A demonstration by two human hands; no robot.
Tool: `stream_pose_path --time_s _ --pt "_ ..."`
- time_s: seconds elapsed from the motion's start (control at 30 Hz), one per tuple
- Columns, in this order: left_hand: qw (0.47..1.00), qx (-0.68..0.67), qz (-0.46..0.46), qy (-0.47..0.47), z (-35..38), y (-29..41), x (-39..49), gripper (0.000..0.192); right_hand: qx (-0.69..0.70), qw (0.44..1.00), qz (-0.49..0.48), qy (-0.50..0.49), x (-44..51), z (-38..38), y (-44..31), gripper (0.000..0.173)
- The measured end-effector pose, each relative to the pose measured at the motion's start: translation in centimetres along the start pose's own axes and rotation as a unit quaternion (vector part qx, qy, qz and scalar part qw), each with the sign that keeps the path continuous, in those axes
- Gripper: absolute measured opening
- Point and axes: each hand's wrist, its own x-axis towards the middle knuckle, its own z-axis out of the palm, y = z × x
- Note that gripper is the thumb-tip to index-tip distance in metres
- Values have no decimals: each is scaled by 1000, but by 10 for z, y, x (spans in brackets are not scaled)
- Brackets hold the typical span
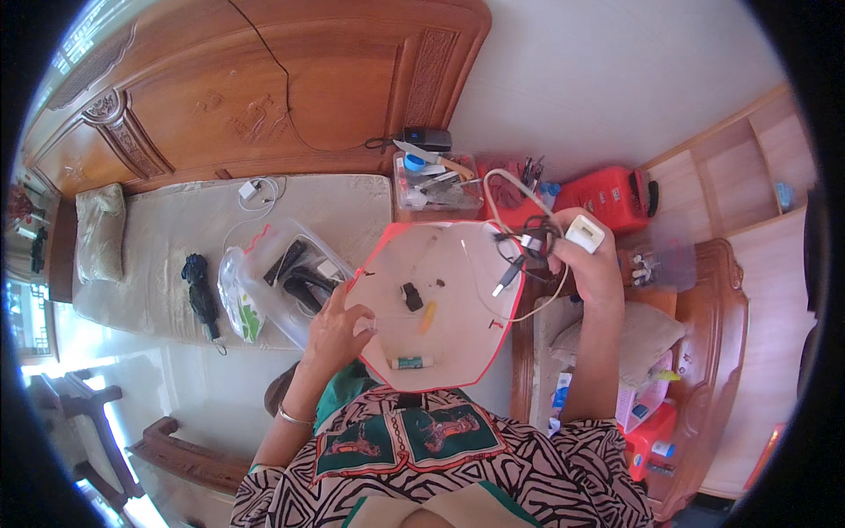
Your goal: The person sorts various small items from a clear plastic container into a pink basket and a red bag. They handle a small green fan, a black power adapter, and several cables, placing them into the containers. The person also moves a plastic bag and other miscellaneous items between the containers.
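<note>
A white-lined box (462, 356) with a red rim stands open before me. My left hand (340, 327) is over its left edge, with a small clear piece (366, 325) between thumb and forefinger. Above the right edge, my right hand (584, 264) grips a white USB power adapter (585, 233), a looped white cable (511, 174) and a bundled black USB cable (509, 274). A small black item (411, 297), an orange-yellow piece (429, 317) and a white-and-green tube (411, 362) lie inside the box.
Left of the box, a translucent plastic container (317, 247) holds black devices. A folded umbrella (200, 294) and a white charger (248, 191) lie on the bench cushion (165, 224). Behind stands a clear bin (439, 198) with a knife (432, 158) on top, beside a red container (604, 198).
</note>
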Motion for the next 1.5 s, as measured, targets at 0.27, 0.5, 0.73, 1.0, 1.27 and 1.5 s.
stream_pose_path --time_s 0.27,0.5,0.73,1.0,1.27,1.5 --pt "1000 -9 -10 -4 1 -3 1 22 -88 993 -13 -81 -3 22 -4 17" --pt "1000 12 -2 -8 3 -5 -1 20 -188 973 -74 -115 -1 36 18 22" --pt "999 29 27 -24 4 -4 -3 25 -398 903 -40 -159 25 59 97 30" --pt "999 26 23 -32 4 0 -4 25 -516 843 31 -145 57 87 195 28" --pt "998 33 16 -51 6 5 -4 21 -568 799 105 -166 30 124 302 45" --pt "998 38 42 -14 9 -2 -5 21 -624 744 118 -210 27 124 303 31"
